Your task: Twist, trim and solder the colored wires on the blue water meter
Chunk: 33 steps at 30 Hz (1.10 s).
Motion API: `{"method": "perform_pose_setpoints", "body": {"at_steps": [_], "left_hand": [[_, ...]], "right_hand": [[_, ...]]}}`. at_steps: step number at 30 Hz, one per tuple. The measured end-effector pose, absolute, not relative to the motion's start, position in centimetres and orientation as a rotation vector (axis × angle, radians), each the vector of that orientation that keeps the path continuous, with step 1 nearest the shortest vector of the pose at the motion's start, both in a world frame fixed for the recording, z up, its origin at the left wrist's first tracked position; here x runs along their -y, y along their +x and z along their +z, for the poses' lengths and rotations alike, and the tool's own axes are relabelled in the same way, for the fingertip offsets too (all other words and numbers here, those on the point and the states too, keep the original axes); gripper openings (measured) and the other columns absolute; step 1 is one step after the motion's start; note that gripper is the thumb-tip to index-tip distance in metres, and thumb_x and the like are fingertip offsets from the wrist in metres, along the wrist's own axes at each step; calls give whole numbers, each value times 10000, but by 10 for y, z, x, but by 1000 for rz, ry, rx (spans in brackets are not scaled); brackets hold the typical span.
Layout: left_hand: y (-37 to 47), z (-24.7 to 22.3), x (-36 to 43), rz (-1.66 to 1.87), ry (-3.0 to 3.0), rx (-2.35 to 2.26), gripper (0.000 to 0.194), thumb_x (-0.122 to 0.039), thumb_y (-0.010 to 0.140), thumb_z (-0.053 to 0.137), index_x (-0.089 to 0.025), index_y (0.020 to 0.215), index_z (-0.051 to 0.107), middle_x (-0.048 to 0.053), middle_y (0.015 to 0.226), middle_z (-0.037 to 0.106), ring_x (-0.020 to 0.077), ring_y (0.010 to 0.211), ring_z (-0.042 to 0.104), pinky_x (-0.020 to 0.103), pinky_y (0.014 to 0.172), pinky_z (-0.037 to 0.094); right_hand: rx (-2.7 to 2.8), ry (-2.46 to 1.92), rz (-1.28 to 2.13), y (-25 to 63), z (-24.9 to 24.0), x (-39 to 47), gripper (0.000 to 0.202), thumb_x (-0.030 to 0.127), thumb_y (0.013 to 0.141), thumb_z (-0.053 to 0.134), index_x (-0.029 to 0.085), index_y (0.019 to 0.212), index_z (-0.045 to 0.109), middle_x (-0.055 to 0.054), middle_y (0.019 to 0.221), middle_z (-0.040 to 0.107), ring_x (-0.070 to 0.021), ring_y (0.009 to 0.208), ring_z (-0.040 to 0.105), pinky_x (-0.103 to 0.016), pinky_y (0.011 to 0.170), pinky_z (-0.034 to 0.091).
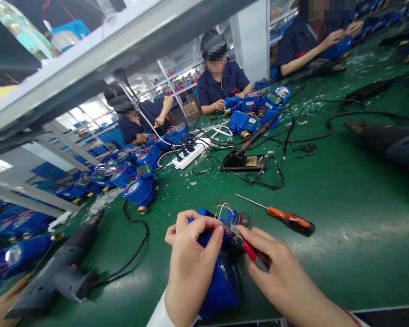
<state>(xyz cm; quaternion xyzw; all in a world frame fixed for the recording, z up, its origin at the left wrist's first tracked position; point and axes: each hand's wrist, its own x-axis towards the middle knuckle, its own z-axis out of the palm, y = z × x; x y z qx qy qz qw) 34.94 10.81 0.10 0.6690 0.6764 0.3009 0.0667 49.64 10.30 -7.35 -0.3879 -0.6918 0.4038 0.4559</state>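
A blue water meter (223, 288) with a round clear cover lies at the table's near edge, partly hidden behind my hands. Thin red, white, yellow and black wires (222, 208) rise from its far end. My left hand (191, 254) is closed over the meter, thumb and forefinger pinched together; what lies between the fingertips is too small to make out. My right hand (277, 256) grips small cutting pliers (250, 250) with red and grey handles. Their jaws are beside my left fingertips, close to the wires.
An orange-black screwdriver (291, 220) lies right of the meter. Beyond it are a soldering iron stand (240, 161), tangled black cables and a white power strip (192, 154). Heat guns (59, 268) lie on both sides. More blue meters (138, 190) line the left; co-workers (221, 86) sit opposite.
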Motion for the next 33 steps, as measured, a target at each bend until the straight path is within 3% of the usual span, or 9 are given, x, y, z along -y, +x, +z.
{"method": "perform_pose_setpoints", "body": {"at_steps": [7,14,19,24,26,28,30,33], "left_hand": [[345,-1,-106,880,2094,-2013,107,-210,775,632,-272,704,682,-3,769,625,233,873,523,403,770,287],[342,-2,-105,770,2138,-1973,133,-212,821,582,-267,722,651,-25,727,611,202,780,513,376,731,250],[347,-2,-106,782,2133,-1963,144,-196,844,557,-255,746,643,-17,755,615,201,790,514,370,723,259],[350,-2,-106,799,2131,-1963,149,-160,845,562,-255,767,646,-18,759,609,195,800,519,366,725,274],[348,-2,-105,797,2132,-1965,151,-155,844,564,-254,764,644,-19,758,607,194,803,519,369,734,282],[346,-2,-103,814,2127,-1986,147,-152,842,566,-252,766,642,-18,755,608,196,804,516,373,740,292],[344,-3,-101,835,2125,-2000,144,-144,838,572,-248,769,643,-15,760,610,195,807,515,378,753,303],[347,-4,-100,807,2148,-1971,143,-138,827,590,-245,749,646,-18,755,608,192,802,517,394,781,309]], "right_hand": [[1654,-967,1057,495,-73,-101,498,68,758,408,207,1181,631,-43,972,616,-176,1014,588,-231,794,510],[1523,-957,1191,493,-74,-99,489,102,704,418,205,1102,684,-36,906,636,-183,930,614,-226,684,527],[1358,-942,1275,488,-76,-97,529,132,625,437,196,1079,700,-36,961,665,-188,926,627,-244,736,534],[1181,-931,1422,484,-73,-96,436,159,568,517,171,949,730,-48,908,673,-199,859,639,-302,815,524],[1040,-970,1366,494,-65,-101,396,149,545,559,186,901,730,-16,776,645,-147,730,617,-228,712,520],[802,-1020,1115,513,-51,-107,390,135,547,603,226,908,718,36,652,549,-76,582,508,-125,548,436],[634,-998,890,533,-37,-111,429,140,566,640,280,970,685,52,676,472,-69,613,458,-108,546,396],[813,-990,977,548,-28,-106,463,159,579,682,271,1028,679,27,702,482,-91,613,448,-142,527,403]]}}
